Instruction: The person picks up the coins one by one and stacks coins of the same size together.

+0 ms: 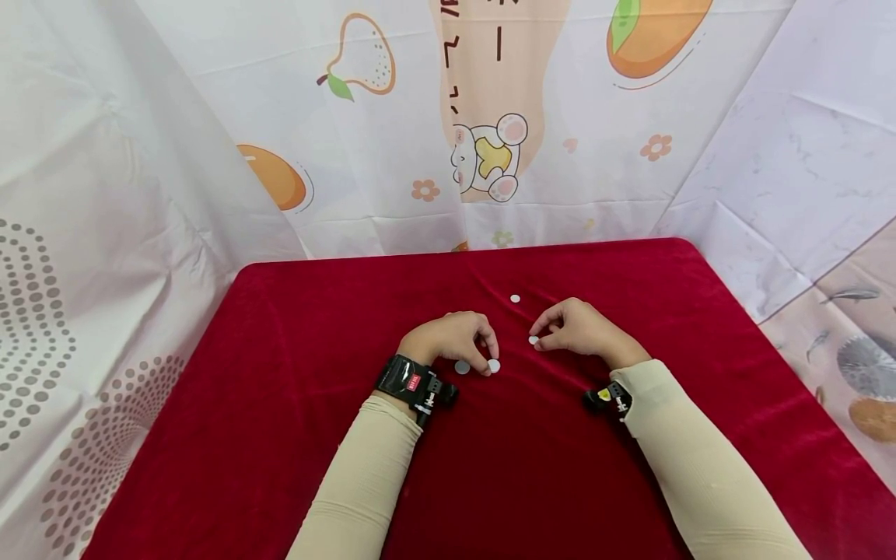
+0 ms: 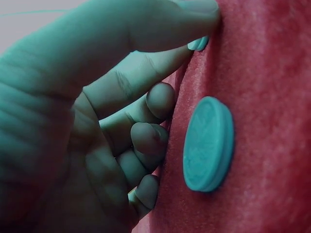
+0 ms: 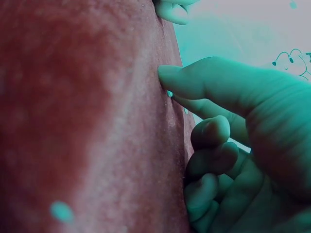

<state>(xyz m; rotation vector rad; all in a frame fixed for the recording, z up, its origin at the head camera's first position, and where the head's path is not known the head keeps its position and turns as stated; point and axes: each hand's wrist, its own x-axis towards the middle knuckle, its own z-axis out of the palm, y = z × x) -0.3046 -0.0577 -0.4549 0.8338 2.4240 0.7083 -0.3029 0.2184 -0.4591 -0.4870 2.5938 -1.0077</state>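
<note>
My left hand (image 1: 453, 336) pinches a round white coin (image 1: 494, 365) by its edges at the tablecloth, thumb and index finger on either side. In the left wrist view that coin (image 2: 198, 44) is mostly hidden behind the thumb. Close beside it lies a short stack of coins (image 1: 462, 367); in the left wrist view the stack (image 2: 206, 145) shows a relief pattern on its top face. My right hand (image 1: 579, 330) pinches another coin (image 1: 533, 340) low at the cloth. Only a sliver of this coin (image 3: 169, 93) shows in the right wrist view.
Another small white coin (image 1: 515, 299) lies farther back on the red velvet tablecloth (image 1: 336, 311). A small blurred light spot (image 3: 61, 211) shows on the cloth in the right wrist view. White printed curtains (image 1: 392, 155) hang behind the table and at its sides.
</note>
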